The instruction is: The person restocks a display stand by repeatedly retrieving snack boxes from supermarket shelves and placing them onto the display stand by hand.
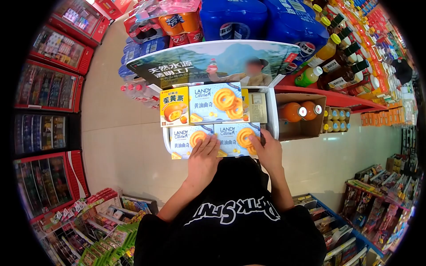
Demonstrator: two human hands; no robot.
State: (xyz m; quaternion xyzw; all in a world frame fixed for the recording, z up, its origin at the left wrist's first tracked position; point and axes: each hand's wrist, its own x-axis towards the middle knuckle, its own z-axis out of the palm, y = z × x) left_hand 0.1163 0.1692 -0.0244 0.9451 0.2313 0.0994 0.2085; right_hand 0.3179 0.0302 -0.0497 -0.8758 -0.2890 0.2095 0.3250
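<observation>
Two light-blue butter cookie boxes stand side by side at the front of a white display stand (274,104). My left hand (205,156) lies with its fingers stretched flat over the front of the left cookie box (179,137), near the seam between the two. Around the right end of the right cookie box (235,139) my right hand (269,151) is closed, thumb on the printed front, other fingers partly hidden behind. Behind them are another blue cookie box (208,102), a yellow egg-yolk pie box (174,108) and a beige box (258,108).
A printed sign (213,62) rises behind the stand, with blue drink packs (233,20) beyond. An open carton (301,129) with orange bottles sits close on the right. Red-framed coolers (49,84) line the left; snack racks (106,226) flank my body.
</observation>
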